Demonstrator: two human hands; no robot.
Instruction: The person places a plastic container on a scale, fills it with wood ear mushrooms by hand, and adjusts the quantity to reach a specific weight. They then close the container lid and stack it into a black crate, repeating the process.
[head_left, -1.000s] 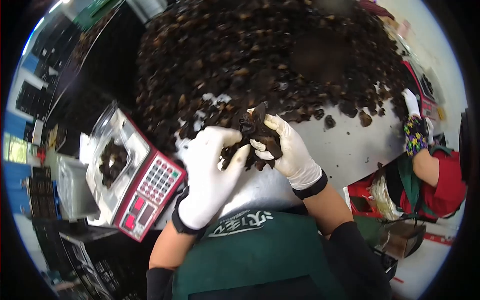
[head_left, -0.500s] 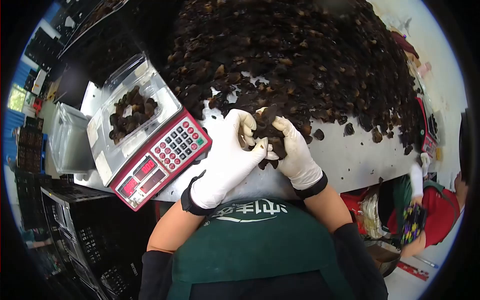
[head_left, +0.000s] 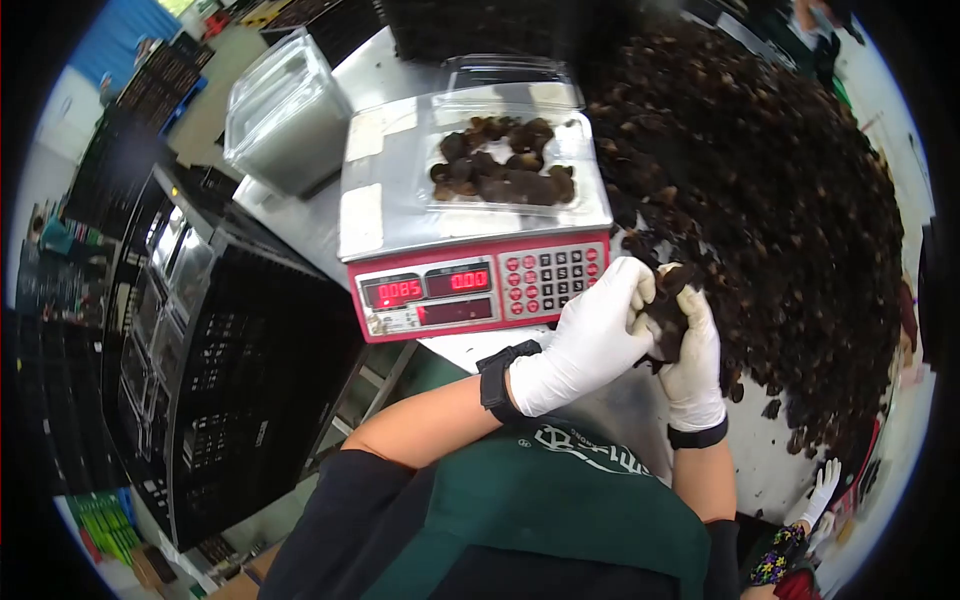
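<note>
White gloves cover both hands, which are close together at the front edge of the dark pile. My left hand (head_left: pixel 600 335) and my right hand (head_left: pixel 692 360) are closed around dark, curled fungus-like pieces (head_left: pixel 668 315) between them. Just left of the hands, a red scale (head_left: pixel 480 290) shows red digits, 0085 and 0.00. On its metal plate lies an open clear plastic tray (head_left: pixel 500 209) with several dark pieces (head_left: pixel 500 170) inside. A large heap of similar dark pieces (head_left: pixel 760 180) spreads beyond my hands to the right.
Stacked clear containers (head_left: pixel 285 120) stand left of the scale. Black crates (head_left: pixel 240 370) are at the lower left. A co-worker's gloved hand (head_left: pixel 822 490) and patterned sleeve (head_left: pixel 778 555) show at the lower right, near the table's far end.
The view has turned left, so the scale and tray now sit nearer the centre and the hands farther right. Both hands still hold dark pieces.
</note>
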